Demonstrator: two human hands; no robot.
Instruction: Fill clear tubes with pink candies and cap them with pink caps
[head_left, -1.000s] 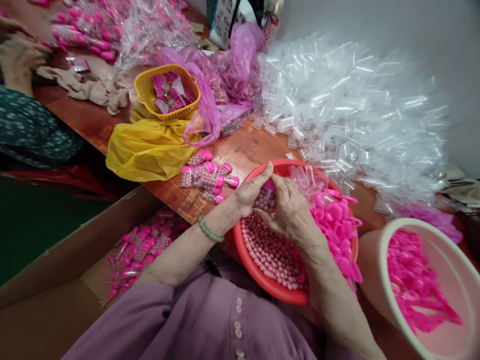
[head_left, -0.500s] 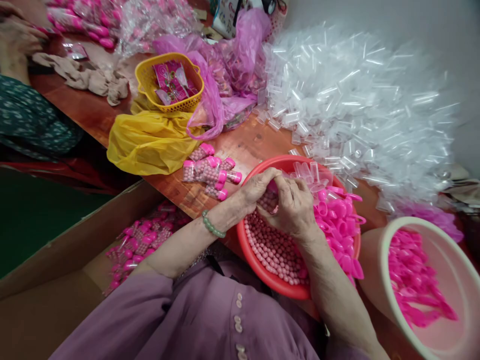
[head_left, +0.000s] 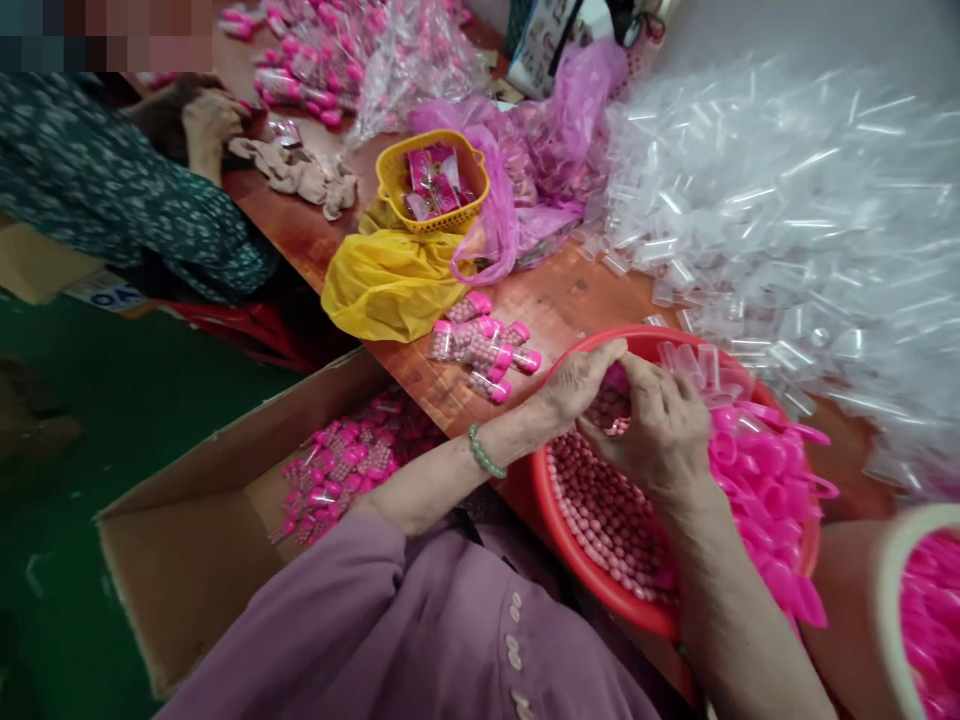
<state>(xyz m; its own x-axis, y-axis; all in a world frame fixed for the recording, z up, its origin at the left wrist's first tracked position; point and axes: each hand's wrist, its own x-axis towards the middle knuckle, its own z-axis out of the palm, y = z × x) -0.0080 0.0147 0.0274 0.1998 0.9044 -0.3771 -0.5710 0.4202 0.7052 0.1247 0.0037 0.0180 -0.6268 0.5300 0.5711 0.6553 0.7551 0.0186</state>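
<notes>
Over the red basin, my left hand and my right hand meet at their fingertips, closed around a small pink piece. Fingers hide most of it, so its full shape cannot be made out. Pink beads fill the near left side of the basin below my hands. Bright pink plastic caps and handled pieces are heaped on the right side, with several clear tubes behind my right hand. Left of the basin lies a small group of bead-filled tubes with pink caps.
A large pile of clear tubes covers the back right. A yellow basket, yellow bag and purple bag stand behind. A cardboard box holds capped tubes at lower left. A pale bucket stands right. Another person's hand is far left.
The view has swung left, so everything appears further right and more of the other person and the cardboard box shows. My hands keep the same pinched pose over the basin.
</notes>
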